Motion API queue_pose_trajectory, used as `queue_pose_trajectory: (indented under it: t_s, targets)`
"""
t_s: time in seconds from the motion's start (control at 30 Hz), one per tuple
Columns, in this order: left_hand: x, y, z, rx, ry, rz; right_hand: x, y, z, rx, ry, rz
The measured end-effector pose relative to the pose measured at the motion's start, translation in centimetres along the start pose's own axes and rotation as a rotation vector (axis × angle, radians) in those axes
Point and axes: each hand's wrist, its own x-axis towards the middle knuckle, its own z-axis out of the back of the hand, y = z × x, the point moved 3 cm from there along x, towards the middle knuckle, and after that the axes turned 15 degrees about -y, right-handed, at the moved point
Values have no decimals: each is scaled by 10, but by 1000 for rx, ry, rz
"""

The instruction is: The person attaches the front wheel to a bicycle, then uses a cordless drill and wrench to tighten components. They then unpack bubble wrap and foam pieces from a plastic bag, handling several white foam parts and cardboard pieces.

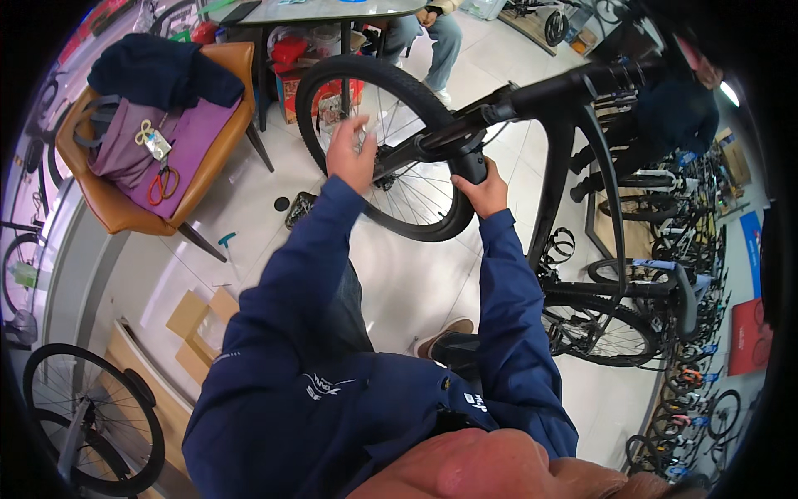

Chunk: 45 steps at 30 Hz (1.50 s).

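Left hand loosely uncurled by wheel. Right hand grips black tube on bike. Red-handled scissors near chair edge.

A tan armchair and table stand on pale floor tiles.

One bare left hand, one bare right hand, one black bicycle between them and the rear, one tan leather armchair, one pair of red-handled scissors, one teal T-handled tool, one open brown cardboard box; the crowded bicycles at right defy counting.
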Motion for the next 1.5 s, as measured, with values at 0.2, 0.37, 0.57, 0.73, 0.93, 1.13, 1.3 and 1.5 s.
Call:
queue_pose_trajectory:
  t_s: [0.2,0.37,0.57,0.73,0.93,1.13,1.3,1.5]
  targets:
    - [82,18,-32,135,59,-303,1,-13,8,0,9,-10]
    - [109,44,-76,286,78,-505,0,-38,29,-38,85,-17]
    - [96,45,-95,428,459,-721,-7,-84,49,44,132,-71]
    - [87,28,-89,147,591,-681,-20,-131,65,170,245,-243]
    - [69,9,-86,66,661,-641,-32,-146,91,416,232,-519]
    - [33,-15,-53,226,817,-567,-50,-129,121,-88,299,-389]
    - [30,-12,-37,265,814,-582,-66,-142,117,-98,239,-242]
    - [24,-13,-34,274,801,-583,-81,-155,126,-114,3,-67]
